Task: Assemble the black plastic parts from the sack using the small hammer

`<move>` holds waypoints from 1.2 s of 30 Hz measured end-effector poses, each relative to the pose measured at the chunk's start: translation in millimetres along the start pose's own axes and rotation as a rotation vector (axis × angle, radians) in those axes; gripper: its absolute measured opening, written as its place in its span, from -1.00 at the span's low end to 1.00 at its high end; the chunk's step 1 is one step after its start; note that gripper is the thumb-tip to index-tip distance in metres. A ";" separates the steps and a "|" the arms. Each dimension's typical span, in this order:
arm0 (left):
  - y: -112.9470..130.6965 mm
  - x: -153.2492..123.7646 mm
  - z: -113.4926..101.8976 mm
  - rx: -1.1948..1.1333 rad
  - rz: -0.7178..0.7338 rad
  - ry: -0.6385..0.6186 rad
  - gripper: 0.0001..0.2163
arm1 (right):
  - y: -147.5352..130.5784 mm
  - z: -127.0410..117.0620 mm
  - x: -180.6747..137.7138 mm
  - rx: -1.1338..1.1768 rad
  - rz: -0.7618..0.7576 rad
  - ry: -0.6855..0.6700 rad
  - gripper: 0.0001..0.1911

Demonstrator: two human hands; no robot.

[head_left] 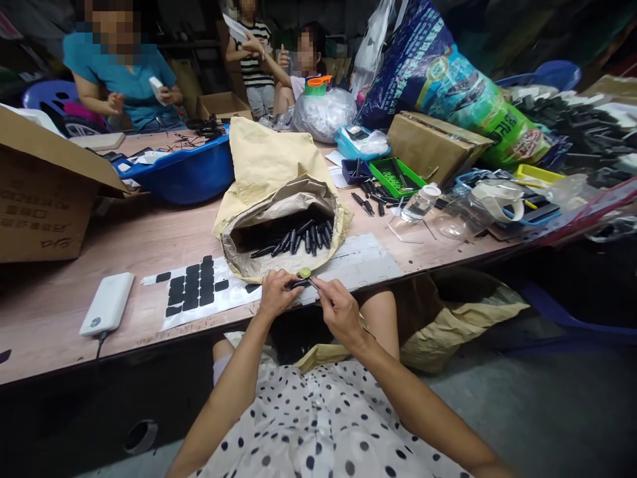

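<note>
At the table's front edge my left hand (276,292) is closed round a small black pen-shaped piece (297,283). My right hand (338,309) pinches something thin and shiny against the right end of that piece; its kind I cannot make out. A small yellow-green round thing (304,272) shows just above the fingertips, and whether a hand holds it is unclear. Right behind the hands, a tan woven sack (273,149) lies with its mouth facing me. Several black pen-shaped pieces (311,238) lie inside it.
Left of the hands are a sheet of black stickers (192,285), a white power bank (107,304) with a cable, and a cardboard box (44,192). A blue basin (184,176) stands behind. To the right are a green tray (395,176), a bottle (421,202) and a pitcher (468,209). Several people sit opposite.
</note>
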State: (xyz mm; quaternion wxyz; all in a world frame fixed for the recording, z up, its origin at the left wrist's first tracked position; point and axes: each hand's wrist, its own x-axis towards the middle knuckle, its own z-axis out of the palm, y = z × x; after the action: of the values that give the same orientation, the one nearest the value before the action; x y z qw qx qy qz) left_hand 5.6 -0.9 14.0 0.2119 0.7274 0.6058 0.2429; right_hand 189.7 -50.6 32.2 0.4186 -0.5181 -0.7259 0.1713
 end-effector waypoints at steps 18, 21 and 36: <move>-1.7 1.1 -0.1 0.030 0.013 0.028 -0.90 | 7.4 1.4 -2.0 -0.102 0.077 0.059 -0.60; -2.8 0.0 0.8 0.049 0.032 0.048 -0.90 | 21.3 -11.0 14.6 -0.163 0.136 0.169 -0.59; -3.1 -8.1 -8.9 0.025 0.182 0.033 -0.90 | 104.3 -24.8 92.5 -0.755 0.526 0.139 -0.58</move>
State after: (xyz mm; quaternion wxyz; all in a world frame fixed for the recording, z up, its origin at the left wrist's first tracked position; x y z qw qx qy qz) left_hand -3.4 -8.2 18.5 0.1700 0.7778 0.5436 0.2656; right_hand 262.3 69.8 15.5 0.1907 -0.8111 -0.5515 -0.0396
